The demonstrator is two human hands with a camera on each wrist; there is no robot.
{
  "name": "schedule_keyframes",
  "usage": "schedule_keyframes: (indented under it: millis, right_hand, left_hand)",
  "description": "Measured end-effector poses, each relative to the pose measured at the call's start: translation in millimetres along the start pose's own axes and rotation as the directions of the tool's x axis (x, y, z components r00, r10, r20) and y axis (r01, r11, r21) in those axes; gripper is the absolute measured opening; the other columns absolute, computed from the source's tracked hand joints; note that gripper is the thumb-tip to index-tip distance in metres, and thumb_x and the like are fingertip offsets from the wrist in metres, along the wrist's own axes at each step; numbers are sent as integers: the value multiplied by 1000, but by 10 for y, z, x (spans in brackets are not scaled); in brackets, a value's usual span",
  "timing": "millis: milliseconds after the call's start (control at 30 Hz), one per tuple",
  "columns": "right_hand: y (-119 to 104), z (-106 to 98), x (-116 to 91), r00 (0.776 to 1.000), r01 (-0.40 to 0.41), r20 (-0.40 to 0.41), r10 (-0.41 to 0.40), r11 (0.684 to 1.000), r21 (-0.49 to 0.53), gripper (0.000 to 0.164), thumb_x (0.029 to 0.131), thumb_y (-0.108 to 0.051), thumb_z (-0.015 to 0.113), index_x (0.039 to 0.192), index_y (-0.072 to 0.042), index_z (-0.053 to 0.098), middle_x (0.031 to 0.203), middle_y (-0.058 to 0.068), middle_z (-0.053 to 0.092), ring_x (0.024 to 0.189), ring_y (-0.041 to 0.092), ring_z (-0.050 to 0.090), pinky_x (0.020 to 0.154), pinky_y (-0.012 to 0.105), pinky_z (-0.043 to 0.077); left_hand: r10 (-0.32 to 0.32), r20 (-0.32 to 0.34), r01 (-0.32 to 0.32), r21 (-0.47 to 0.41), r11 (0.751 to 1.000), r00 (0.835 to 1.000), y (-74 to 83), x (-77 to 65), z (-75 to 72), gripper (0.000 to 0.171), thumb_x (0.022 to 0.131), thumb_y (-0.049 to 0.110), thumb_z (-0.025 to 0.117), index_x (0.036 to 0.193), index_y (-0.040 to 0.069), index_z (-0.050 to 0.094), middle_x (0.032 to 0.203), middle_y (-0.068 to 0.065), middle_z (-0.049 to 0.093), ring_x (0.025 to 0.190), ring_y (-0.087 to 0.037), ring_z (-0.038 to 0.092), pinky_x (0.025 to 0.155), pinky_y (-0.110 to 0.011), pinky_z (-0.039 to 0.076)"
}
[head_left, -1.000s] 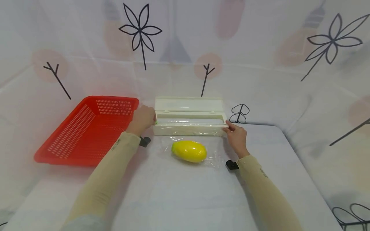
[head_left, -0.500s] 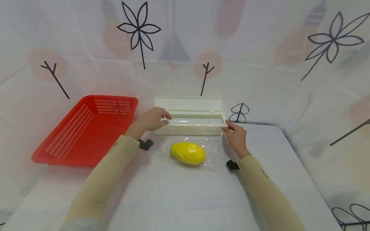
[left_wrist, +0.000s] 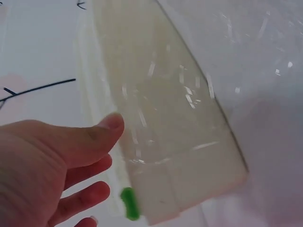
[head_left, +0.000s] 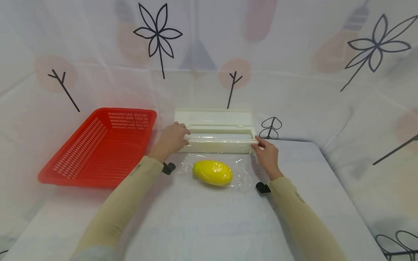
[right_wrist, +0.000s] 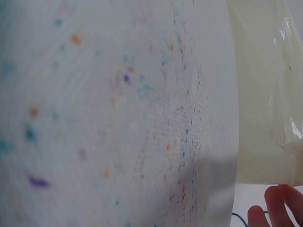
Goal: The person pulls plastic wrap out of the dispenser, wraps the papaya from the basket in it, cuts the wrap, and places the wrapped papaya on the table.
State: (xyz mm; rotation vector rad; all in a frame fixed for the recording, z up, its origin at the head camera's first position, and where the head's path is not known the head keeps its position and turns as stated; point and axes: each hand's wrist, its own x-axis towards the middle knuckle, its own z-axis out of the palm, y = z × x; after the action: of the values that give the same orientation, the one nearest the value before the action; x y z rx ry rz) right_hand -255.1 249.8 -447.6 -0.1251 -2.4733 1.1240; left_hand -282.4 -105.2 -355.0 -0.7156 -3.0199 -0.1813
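Observation:
A cream cling film dispenser [head_left: 215,146] stands with its lid raised and a pale roll inside. Clear cling film [head_left: 243,174] hangs over its front and spreads onto the table. On that film lies a yellow oval fruit [head_left: 213,173], greenish at its left end. My left hand [head_left: 171,138] is at the dispenser's left part, thumb near the front edge, fingers loosely bent over the opening. The left wrist view shows a green slider [left_wrist: 129,203] below the thumb; its index finger is hidden. My right hand [head_left: 267,154] grips the dispenser's right end between thumb and finger.
A red perforated plastic basket [head_left: 98,152] stands at the left, beside the left forearm. A white-covered table [head_left: 209,224] extends toward me. Behind it hangs a patterned white cloth [head_left: 287,79]. Black camera mounts [head_left: 262,187] sit at both wrists.
My left hand left the slider at the dispenser's left end and moved right above the edge, then slightly back left. The fruit shifted slightly left in view. The right hand stayed.

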Motion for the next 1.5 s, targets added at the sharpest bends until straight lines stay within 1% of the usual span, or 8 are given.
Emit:
schedule_keyframes:
  millis: [167, 333, 533, 633, 767, 1000, 1333, 1500]
  right_hand:
    - [-9, 1, -10, 1000, -8, 3, 8, 1000, 3, 44, 93, -22, 73, 133, -9, 64, 108, 21, 71, 109, 35, 61, 84, 40, 42]
    - [-10, -14, -16, 1000, 13, -21, -13, 1000, 11, 41, 92, -19, 74, 131, -8, 66, 112, 20, 70, 103, 35, 67, 86, 42, 49]
    - [10, -35, -22, 994, 105, -26, -105, 994, 14, 31, 92, -14, 72, 121, -2, 71, 133, 14, 62, 123, 33, 57, 95, 44, 51]
    - [12, -51, -37, 991, 131, -18, -131, 991, 11, 24, 93, -13, 72, 113, -1, 73, 134, 13, 62, 126, 33, 54, 96, 45, 50]
    - [8, -83, -79, 991, 133, -13, -132, 990, 45, 19, 92, -11, 72, 108, 0, 74, 133, 11, 63, 126, 31, 54, 95, 43, 50]
    - [-11, -185, -186, 985, 172, -20, -171, 978, 122, 18, 91, -7, 73, 107, 1, 74, 127, 10, 66, 121, 26, 56, 90, 17, 47]
    - [-111, -390, -433, 973, 196, 81, -214, 962, 188, 18, 93, -10, 71, 108, 0, 72, 125, 11, 66, 118, 25, 57, 88, 9, 45]
    - [-166, -480, -570, 970, 184, 136, -200, 975, 124, 18, 96, -16, 69, 108, -3, 71, 126, 8, 65, 119, 24, 57, 89, 6, 40]
  left_hand:
    - [-32, -22, 31, -34, 999, 999, -115, 9, 111, 23, 89, 22, 76, 111, 15, 77, 103, -4, 71, 96, -25, 57, 85, -39, 49]
    - [-56, -47, 51, -99, 994, 997, -137, 16, 145, 14, 90, 22, 75, 103, 16, 77, 98, -2, 70, 91, -23, 57, 82, -36, 50]
    - [-79, -29, 72, -186, 980, 996, -133, 2, 115, 14, 93, 22, 72, 105, 16, 74, 101, -2, 69, 93, -23, 59, 86, -38, 52]
    - [-76, -21, 69, -222, 973, 997, -147, -15, 115, 16, 93, 21, 72, 108, 16, 73, 101, -1, 69, 94, -22, 60, 87, -38, 52]
    - [-60, -19, 54, -239, 969, 998, -166, -46, 125, 21, 92, 21, 74, 112, 16, 72, 100, -1, 68, 93, -21, 60, 85, -37, 52]
    - [-45, -7, 40, -315, 948, 999, -167, -115, 123, 24, 90, 20, 75, 113, 15, 70, 101, -2, 67, 94, -22, 59, 85, -36, 53]
    - [27, 8, -23, -339, 940, 1000, -160, -329, 87, 18, 91, 19, 75, 109, 15, 73, 104, 0, 67, 102, -22, 62, 92, -39, 52]
    - [101, -22, -102, -319, 942, 995, -181, -441, 86, 13, 90, 17, 76, 102, 15, 76, 98, 2, 67, 97, -21, 63, 89, -38, 52]
